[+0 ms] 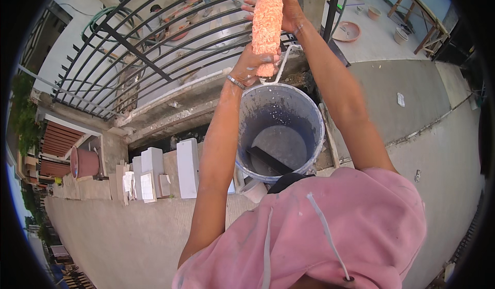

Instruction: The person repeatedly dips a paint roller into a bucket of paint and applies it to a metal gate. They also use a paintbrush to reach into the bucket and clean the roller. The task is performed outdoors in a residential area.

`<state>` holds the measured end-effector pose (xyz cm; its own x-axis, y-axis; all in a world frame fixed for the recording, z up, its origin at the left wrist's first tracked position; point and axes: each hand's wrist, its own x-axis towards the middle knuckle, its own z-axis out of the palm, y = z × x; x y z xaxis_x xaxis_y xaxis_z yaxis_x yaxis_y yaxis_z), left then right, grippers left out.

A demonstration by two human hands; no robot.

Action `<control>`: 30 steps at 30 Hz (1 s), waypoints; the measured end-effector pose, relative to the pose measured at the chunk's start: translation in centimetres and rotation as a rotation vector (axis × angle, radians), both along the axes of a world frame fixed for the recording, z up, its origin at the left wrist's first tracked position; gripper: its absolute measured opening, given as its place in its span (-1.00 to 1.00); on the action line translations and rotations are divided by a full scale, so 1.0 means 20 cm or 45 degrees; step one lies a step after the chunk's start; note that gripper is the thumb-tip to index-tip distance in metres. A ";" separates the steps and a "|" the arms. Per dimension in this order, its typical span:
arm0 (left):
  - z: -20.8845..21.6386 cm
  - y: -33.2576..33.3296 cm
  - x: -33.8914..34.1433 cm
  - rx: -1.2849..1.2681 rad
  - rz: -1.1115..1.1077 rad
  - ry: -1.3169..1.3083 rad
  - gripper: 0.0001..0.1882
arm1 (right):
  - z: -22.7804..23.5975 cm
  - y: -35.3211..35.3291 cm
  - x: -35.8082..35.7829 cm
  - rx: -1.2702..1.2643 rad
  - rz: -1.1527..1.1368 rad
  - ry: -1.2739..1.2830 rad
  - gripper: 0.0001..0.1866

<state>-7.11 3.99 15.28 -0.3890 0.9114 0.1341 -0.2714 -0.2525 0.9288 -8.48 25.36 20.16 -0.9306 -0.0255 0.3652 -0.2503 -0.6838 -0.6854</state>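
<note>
A fluffy orange paint roller (267, 18) stands nearly upright in front of me, above the far rim of a large bucket. My left hand (253, 66) is wrapped round its lower end, with whitish smears on the fingers. Behind the upper part of the roller is my right hand (291, 11), its fingers stretched and spread past the far side; whether the palm presses on the nap is hidden. A pale bent metal rod (282, 66), like a roller frame, runs beside the lower end. The grey-blue bucket (318, 129) has splashed walls and a dark flat strip (270, 160) leaning inside.
A black metal fence (136, 57) rises from a low wall beyond the bucket. White boxes (187, 166) and boards stand to the left, near a reddish tub (85, 162). Behind the fence a person (157, 18) is partly visible. At the far right are a wooden trestle (420, 15) and several pails.
</note>
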 end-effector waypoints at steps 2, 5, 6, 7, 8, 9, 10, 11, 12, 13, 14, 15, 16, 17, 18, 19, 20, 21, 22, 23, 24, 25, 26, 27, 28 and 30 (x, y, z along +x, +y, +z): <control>-0.04 -0.02 -0.02 0.128 -0.187 -0.174 -0.40 | 0.03 -0.17 0.04 -0.053 0.333 0.232 0.01; -0.04 0.04 0.03 0.096 -0.269 -0.201 -0.33 | 0.01 0.04 -0.07 -0.043 0.505 0.327 -0.25; -0.04 0.02 0.03 0.053 -0.254 -0.189 -0.32 | 0.02 0.04 -0.10 -0.043 0.547 0.335 -0.31; -0.05 0.03 0.02 0.038 -0.231 -0.243 -0.32 | 0.03 0.03 -0.09 -0.047 0.411 0.209 -0.44; -0.03 0.03 0.00 0.023 -0.208 -0.276 -0.34 | 0.03 0.02 -0.07 -0.047 0.272 0.081 -0.57; 0.02 0.03 0.00 -0.010 -0.140 -0.220 -0.40 | 0.05 0.01 -0.06 -0.046 0.141 -0.047 -0.68; 0.04 0.04 0.01 -0.043 -0.072 -0.164 -0.46 | 0.07 0.01 -0.05 -0.041 -0.012 -0.198 -0.73; 0.02 0.05 0.01 -0.115 0.022 -0.061 -0.50 | 0.08 -0.01 -0.04 0.078 -0.229 -0.254 -0.74; 0.02 0.07 0.00 -0.182 0.113 0.051 -0.55 | 0.10 -0.04 -0.03 0.200 -0.448 -0.300 -0.74; 0.02 0.09 0.00 -0.249 0.205 0.163 -0.59 | 0.12 -0.06 -0.02 0.322 -0.668 -0.346 -0.73; 0.01 0.11 0.01 -0.309 0.317 0.246 -0.60 | 0.10 -0.05 -0.03 0.386 -0.815 -0.421 -0.69; 0.02 0.17 0.04 -0.358 0.419 0.334 -0.62 | 0.08 -0.01 -0.05 0.452 -0.978 -0.493 -0.62; 0.03 0.16 0.08 -0.420 0.555 0.419 -0.63 | 0.10 -0.07 -0.05 0.515 -1.105 -0.560 -0.53; -0.14 0.20 -0.03 -0.412 0.789 0.780 -0.49 | 0.11 -0.12 -0.05 0.553 -1.141 -0.681 -0.46; -0.17 0.24 0.02 -0.559 0.903 0.913 -0.45 | 0.08 -0.13 -0.03 0.668 -1.276 -0.718 -0.42; -0.17 0.26 0.11 -0.707 1.020 1.052 -0.41 | 0.06 -0.13 -0.02 0.781 -1.409 -0.747 -0.38; -0.17 0.27 0.17 -0.856 1.137 1.191 -0.36 | 0.04 -0.12 -0.01 0.894 -1.542 -0.775 -0.34; -0.17 0.28 0.19 -0.890 1.070 1.118 -0.25 | -0.02 -0.06 -0.07 0.992 -1.559 -0.828 -0.32; -0.18 0.28 0.22 -0.898 1.072 1.120 -0.27 | -0.05 -0.07 -0.06 1.037 -1.553 -0.833 -0.25; -0.20 0.27 0.25 -0.903 1.072 1.123 -0.29 | -0.08 -0.08 -0.06 1.081 -1.550 -0.839 -0.18; -0.21 0.26 0.26 -0.914 1.083 1.121 -0.31 | -0.11 -0.09 -0.06 1.130 -1.536 -0.838 -0.11; -0.23 0.25 0.23 -0.659 0.929 0.780 -0.35 | -0.13 -0.08 -0.06 1.305 -1.388 -0.754 0.01; -0.26 0.23 0.18 -0.401 0.763 0.444 -0.38 | -0.14 -0.03 -0.04 1.156 -1.238 -0.643 -0.01; -0.30 0.16 0.14 -0.159 0.609 0.103 -0.42 | -0.17 -0.06 0.02 1.006 -1.058 -0.537 -0.03; -0.28 0.11 0.12 -0.076 0.503 -0.134 -0.46 | -0.19 -0.06 0.09 0.859 -0.886 -0.432 -0.05; -0.23 0.01 0.08 0.108 0.270 -0.592 -0.55 | -0.28 -0.04 0.28 1.062 -0.910 -0.479 -0.11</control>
